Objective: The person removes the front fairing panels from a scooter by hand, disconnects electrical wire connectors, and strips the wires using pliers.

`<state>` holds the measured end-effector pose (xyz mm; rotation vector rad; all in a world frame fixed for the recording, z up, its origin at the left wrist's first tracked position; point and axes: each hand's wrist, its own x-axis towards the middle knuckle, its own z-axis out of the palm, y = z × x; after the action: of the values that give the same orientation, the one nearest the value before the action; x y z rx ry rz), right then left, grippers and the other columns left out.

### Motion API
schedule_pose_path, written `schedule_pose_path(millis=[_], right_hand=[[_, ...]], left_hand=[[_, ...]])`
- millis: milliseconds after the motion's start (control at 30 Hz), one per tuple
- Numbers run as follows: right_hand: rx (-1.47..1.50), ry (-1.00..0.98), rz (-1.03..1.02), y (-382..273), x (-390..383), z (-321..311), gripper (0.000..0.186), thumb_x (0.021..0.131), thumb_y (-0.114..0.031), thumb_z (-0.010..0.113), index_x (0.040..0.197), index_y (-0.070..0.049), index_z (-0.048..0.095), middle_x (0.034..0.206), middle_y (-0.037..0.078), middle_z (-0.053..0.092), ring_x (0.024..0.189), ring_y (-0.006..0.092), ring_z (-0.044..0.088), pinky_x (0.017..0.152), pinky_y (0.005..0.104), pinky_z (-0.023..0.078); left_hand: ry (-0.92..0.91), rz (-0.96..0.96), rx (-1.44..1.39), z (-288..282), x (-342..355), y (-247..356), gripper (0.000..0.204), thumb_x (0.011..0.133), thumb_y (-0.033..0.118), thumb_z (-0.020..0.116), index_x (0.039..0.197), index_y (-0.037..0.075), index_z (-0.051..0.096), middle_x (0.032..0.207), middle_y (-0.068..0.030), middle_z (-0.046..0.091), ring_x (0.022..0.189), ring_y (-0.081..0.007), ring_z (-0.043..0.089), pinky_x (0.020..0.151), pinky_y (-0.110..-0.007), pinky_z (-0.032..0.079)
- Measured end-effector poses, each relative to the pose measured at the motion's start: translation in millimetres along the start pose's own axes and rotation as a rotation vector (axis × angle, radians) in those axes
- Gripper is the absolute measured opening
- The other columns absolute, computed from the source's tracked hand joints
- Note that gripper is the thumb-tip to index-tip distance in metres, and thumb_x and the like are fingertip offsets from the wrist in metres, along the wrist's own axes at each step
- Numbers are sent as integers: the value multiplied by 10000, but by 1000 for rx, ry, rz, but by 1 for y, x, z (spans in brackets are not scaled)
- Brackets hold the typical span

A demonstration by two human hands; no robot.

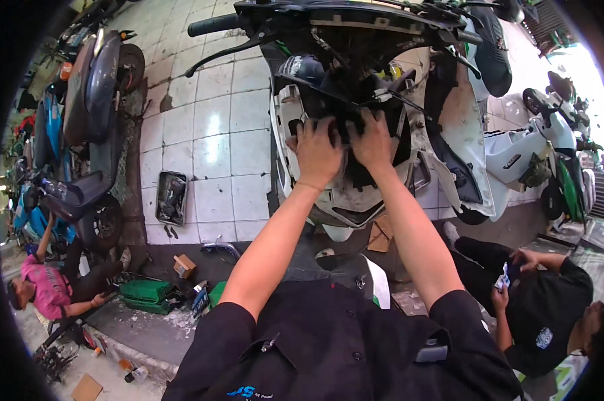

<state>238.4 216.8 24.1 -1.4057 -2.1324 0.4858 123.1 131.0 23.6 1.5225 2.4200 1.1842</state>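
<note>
Both arms reach forward into the open dark body of a scooter, between its white panels. My left hand lies palm down over the dark cavity, fingers spread and slightly blurred, thumb near the left white panel. Beside it, a little to the right, my right hand has its fingers apart over the same black parts. No held object shows in either hand; what lies beneath the palms is hidden. Beyond them are a loose cable with a pale connector and the handlebar with its black grip and brake lever.
A black tray of small parts rests on the tiles. At lower left are a cardboard box and green toolbox. Scooters stand left, a white one right. One person sits left, another right.
</note>
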Motion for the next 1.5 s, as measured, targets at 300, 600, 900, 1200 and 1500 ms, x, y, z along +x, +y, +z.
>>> schedule_pose_path(millis=[300,600,900,1200,1500], right_hand=[[-150,-2,137,-1,9,23,543,873,-287,733,1340,-41,608,1275,327,597,1136,495,621,954,543,520],[-90,-38,-15,20,6,8,324,860,-194,709,1169,-95,714,1077,228,700,998,451,669,860,523,536],[5,-123,-183,60,-17,1,476,698,-67,718,1172,-107,724,1166,171,656,1094,410,588,988,511,421],[60,-128,-184,48,-10,-3,359,766,-68,689,1123,-52,728,1079,162,741,1001,384,684,905,453,513],[204,-362,-4,37,5,-11,348,779,-98,695,1118,-49,757,1088,202,726,1019,408,655,902,474,511]], left_hand=[[21,126,49,34,26,-16,325,815,194,740,1137,217,771,1147,-99,643,1090,-382,552,884,-520,413],[84,195,-46,34,0,-22,369,749,134,770,1102,239,782,1057,11,661,1086,-315,547,882,-479,409],[149,107,-104,40,-13,-14,390,731,75,785,1084,241,790,1039,5,682,1080,-310,567,902,-431,461],[102,110,-114,36,-9,-16,374,725,71,811,1067,218,792,1043,6,712,1077,-297,581,911,-415,470],[116,131,-206,46,-11,-29,327,738,114,836,1050,195,779,1058,18,741,1073,-277,600,915,-408,459]])
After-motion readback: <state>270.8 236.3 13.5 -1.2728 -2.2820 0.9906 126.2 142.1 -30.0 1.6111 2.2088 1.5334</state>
